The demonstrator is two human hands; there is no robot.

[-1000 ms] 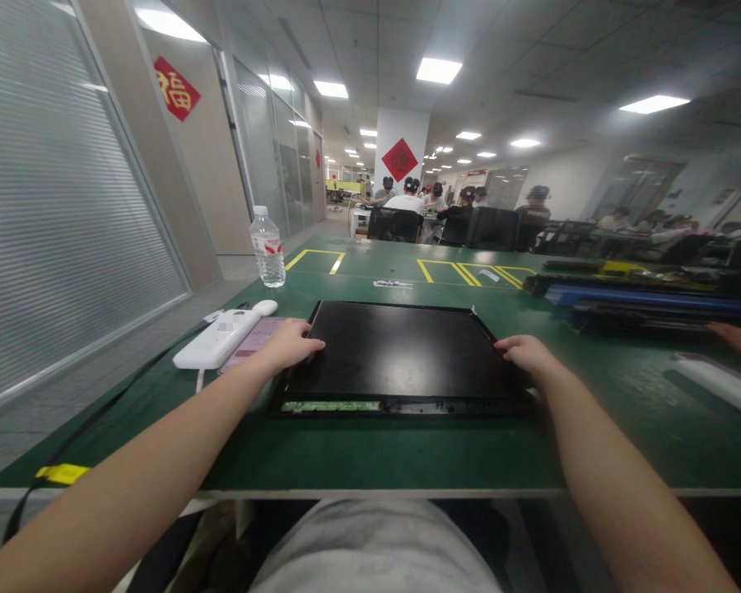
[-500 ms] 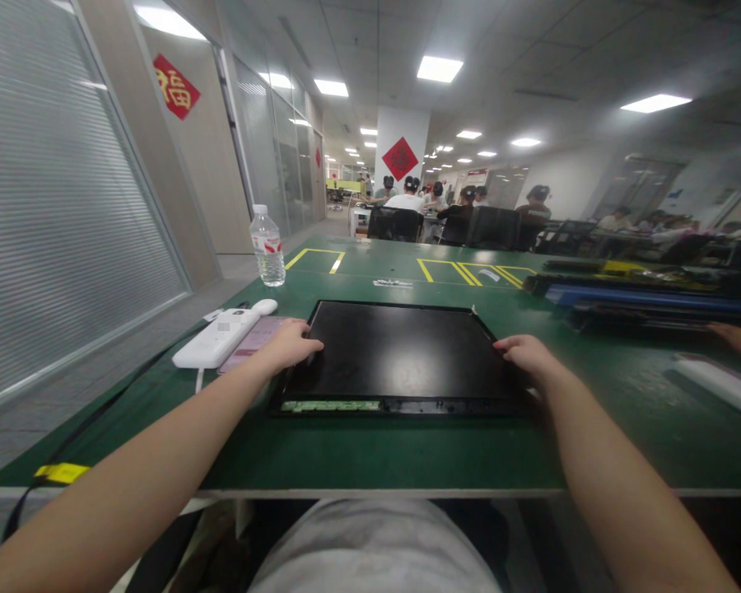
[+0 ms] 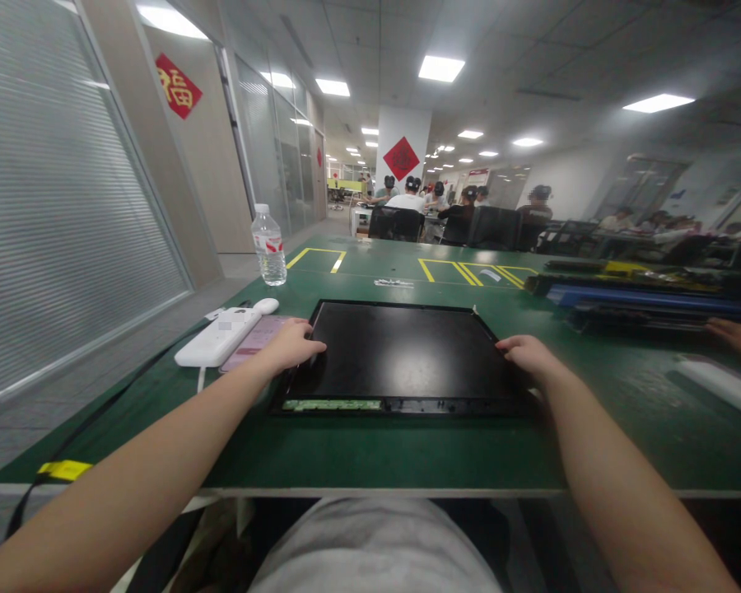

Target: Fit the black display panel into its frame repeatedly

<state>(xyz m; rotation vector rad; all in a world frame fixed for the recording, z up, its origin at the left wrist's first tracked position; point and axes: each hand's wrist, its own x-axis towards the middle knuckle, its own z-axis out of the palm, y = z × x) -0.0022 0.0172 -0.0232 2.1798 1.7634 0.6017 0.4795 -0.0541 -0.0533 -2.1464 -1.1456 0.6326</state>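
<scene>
A black flat display panel (image 3: pixel 401 350) lies face up on the green table (image 3: pixel 370 461) in front of me. Along its near edge runs a strip with a green circuit board (image 3: pixel 332 405). My left hand (image 3: pixel 293 344) grips the panel's left side, with the thumb over the front edge. At the right side, my right hand (image 3: pixel 527 357) holds the frame, its thumb and fingers closed on the edge; some fingertips are hidden beneath. Beside my left hand are a phone with a pinkish screen (image 3: pixel 251 344) and a white device with a cable (image 3: pixel 219 338).
A water bottle (image 3: pixel 270 247) stands at the far left. Yellow tape marks (image 3: pixel 457 272) line the back of the table. On the right are blurred dark and blue parts (image 3: pixel 642 301), a white device (image 3: pixel 725 385) and another person's hand (image 3: pixel 738 338).
</scene>
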